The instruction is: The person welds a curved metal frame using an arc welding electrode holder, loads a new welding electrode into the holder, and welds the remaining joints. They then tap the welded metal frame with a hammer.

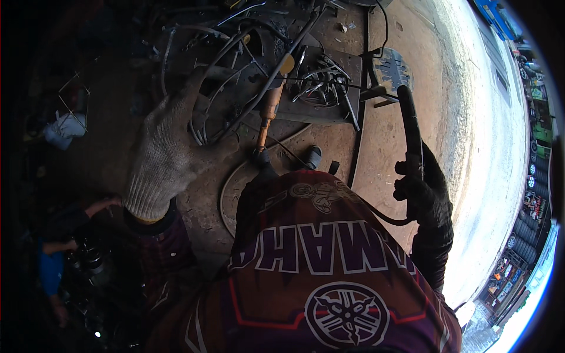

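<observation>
Concrete floor [400,147], bright with daylight on the right and dark on the left, spreads under our work. Nearest, our right hand [426,191], in a black glove, is closed around a dark rod-shaped tool [410,126] whose long axis stands upright, pointing far, a cable looping back to us. Our left hand [168,144], in a pale knit glove, reaches farther out with fingers spread wide, resting on the curved metal rods [235,76] of a wire frame. Just right of it lies an orange-handled tool [269,109], its axis running near to far. At left, another person's arm [100,206] shows.
</observation>
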`<state>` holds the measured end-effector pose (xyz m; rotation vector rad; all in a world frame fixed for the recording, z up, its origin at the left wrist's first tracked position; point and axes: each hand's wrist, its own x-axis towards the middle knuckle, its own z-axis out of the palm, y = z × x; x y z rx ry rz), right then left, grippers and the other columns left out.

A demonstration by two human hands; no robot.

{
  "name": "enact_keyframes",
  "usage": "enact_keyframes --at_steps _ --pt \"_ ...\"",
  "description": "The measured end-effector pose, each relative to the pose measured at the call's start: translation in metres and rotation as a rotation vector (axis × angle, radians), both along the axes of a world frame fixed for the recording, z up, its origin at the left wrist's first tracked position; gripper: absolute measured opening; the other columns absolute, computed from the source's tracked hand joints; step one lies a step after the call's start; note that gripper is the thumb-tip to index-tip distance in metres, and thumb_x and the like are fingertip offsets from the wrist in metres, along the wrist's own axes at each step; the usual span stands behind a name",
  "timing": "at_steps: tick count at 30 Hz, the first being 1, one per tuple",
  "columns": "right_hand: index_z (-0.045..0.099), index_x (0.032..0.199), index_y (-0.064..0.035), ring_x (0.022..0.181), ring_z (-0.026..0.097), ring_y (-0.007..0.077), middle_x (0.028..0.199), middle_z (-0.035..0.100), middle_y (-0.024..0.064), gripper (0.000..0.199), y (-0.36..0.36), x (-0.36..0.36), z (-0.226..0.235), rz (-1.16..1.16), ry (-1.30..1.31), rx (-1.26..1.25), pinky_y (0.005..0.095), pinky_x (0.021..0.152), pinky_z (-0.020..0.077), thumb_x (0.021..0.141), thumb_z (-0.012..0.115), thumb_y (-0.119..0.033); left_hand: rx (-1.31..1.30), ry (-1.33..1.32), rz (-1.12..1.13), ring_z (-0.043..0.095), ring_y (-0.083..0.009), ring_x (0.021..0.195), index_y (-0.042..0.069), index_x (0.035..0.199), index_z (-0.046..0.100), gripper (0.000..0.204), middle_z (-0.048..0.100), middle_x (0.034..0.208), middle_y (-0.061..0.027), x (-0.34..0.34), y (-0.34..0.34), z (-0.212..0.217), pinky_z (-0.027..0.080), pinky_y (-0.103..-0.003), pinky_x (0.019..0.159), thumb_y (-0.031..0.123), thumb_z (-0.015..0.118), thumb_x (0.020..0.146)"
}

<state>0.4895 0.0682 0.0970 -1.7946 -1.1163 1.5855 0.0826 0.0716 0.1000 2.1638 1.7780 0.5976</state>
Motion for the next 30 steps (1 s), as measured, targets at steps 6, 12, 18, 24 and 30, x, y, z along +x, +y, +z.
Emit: enact_keyframes --at_steps 6,12,18,24,30 --pt "0.035 0.152 -0.0027 0.094 0.064 0.0223 0.108 0.062 0.0102 0.102 -0.001 0.014 -0.018 0.237 -0.248 0.342 0.036 0.086 0.0538 0.067 0.084 -0.028 -0.061 0.012 0.015 0.07 -0.0273 0.084 0.004 0.146 0.042 0.093 0.067 0.093 -0.0144 0.0 0.004 0.002 0.06 -0.041 0.077 0.043 0.086 0.073" --pt "0.028 0.155 -0.0004 0.128 0.055 0.0259 0.139 0.055 0.0186 0.112 -0.012 0.006 -0.01 0.444 -0.398 0.558 0.0369 0.107 0.0429 0.056 0.082 -0.003 -0.161 -0.125 0.046 0.07 -0.0285 0.096 0.002 0.144 0.044 0.093 0.067 0.109 -0.0171 0.0 0.002 0.009 0.06 -0.044 0.082 0.044 0.086 0.073" --pt "0.029 0.154 -0.0015 0.133 0.051 0.0312 0.143 0.052 0.0205 0.116 -0.01 0.007 -0.007 0.437 -0.485 0.664 0.0402 0.11 0.0416 0.051 0.08 0.0 -0.082 -0.055 0.008 0.07 -0.0314 0.099 0.0 0.144 0.044 0.094 0.066 0.112 -0.0209 0.002 0.004 0.008 0.06 -0.042 0.082 0.045 0.086 0.073" --pt "0.027 0.155 -0.0016 0.126 0.059 0.0302 0.135 0.059 0.0203 0.114 -0.009 0.004 -0.006 0.496 -0.507 0.674 0.0398 0.102 0.0482 0.063 0.09 -0.02 -0.151 -0.086 0.05 0.069 -0.0334 0.102 0.0 0.146 0.042 0.095 0.065 0.113 -0.024 -0.001 0.003 0.005 0.06 -0.043 0.082 0.045 0.085 0.074" --pt "0.027 0.156 -0.0043 0.125 0.059 0.0299 0.135 0.059 0.0186 0.116 -0.011 0.005 -0.007 0.497 -0.516 0.651 0.0398 0.102 0.0488 0.06 0.091 -0.015 -0.074 -0.035 0.026 0.068 -0.0377 0.103 0.0 0.146 0.042 0.097 0.064 0.116 -0.0258 0.0 0.001 0.004 0.059 -0.046 0.086 0.045 0.086 0.072"
